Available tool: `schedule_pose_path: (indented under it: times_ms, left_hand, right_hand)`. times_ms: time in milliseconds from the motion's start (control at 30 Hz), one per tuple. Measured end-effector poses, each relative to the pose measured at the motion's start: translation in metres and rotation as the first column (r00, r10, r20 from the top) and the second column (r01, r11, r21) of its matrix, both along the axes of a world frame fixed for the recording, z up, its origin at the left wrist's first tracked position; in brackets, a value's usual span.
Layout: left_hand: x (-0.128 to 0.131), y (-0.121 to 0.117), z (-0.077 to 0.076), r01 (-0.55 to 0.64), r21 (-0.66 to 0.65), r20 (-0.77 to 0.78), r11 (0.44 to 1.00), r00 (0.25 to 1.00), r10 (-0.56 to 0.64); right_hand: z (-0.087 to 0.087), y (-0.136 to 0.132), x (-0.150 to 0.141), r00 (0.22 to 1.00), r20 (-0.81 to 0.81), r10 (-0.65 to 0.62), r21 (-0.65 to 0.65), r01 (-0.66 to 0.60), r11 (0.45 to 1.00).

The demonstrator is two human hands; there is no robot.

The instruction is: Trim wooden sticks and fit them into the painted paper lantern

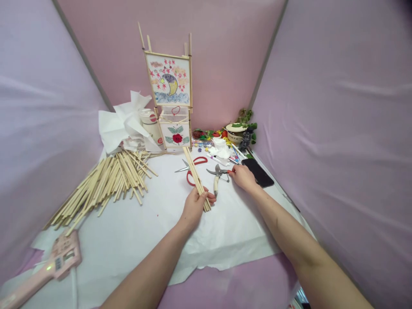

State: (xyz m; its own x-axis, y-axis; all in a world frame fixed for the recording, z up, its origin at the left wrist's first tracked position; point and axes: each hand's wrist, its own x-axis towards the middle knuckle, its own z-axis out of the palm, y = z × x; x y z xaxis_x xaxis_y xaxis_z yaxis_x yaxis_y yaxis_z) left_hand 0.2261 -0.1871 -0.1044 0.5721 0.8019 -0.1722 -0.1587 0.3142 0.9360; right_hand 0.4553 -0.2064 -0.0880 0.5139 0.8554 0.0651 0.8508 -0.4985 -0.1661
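Note:
My left hand [195, 206] is closed round the near end of a small bundle of thin bamboo sticks [195, 174] that lies on the white paper sheet [154, 219] and points away towards the lantern frame. My right hand [242, 176] rests on the sheet beside the pruning shears [217, 177], its fingers curled and pinching a small red thing at the shears' handle. Red-handled scissors [195, 165] lie under the bundle's far part.
A stick-framed paper lantern [172, 101] with painted panels stands at the back. A large heap of bamboo sticks [106, 182] covers the left. Crumpled tissue [124, 122], paint pots, pens, a bowl [236, 131], a black phone [258, 172] and a pink glue gun [48, 268] lie around.

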Motion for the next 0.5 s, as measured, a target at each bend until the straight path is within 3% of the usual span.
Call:
schedule_pose_path:
  times_ms: [200, 367, 500]
  left_hand:
    - [0.0, 0.0, 0.001, -0.015, -0.011, 0.02, 1.0, 1.0, 0.015]
    - [0.0, -0.003, 0.004, 0.04, -0.014, 0.012, 0.999, 0.999, -0.04]
    - [-0.002, -0.005, 0.008, 0.103, 0.009, 0.029, 0.995, 0.994, -0.104]
  right_hand:
    - [-0.006, 0.035, 0.008, 0.995, -0.018, -0.099, 0.092, 0.1, 0.991]
    - [0.006, 0.049, 0.003, 0.987, -0.064, -0.144, 0.196, 0.154, 0.968]
    - [0.022, 0.038, -0.017, 0.991, -0.128, -0.043, 0.266, 0.076, 0.961]
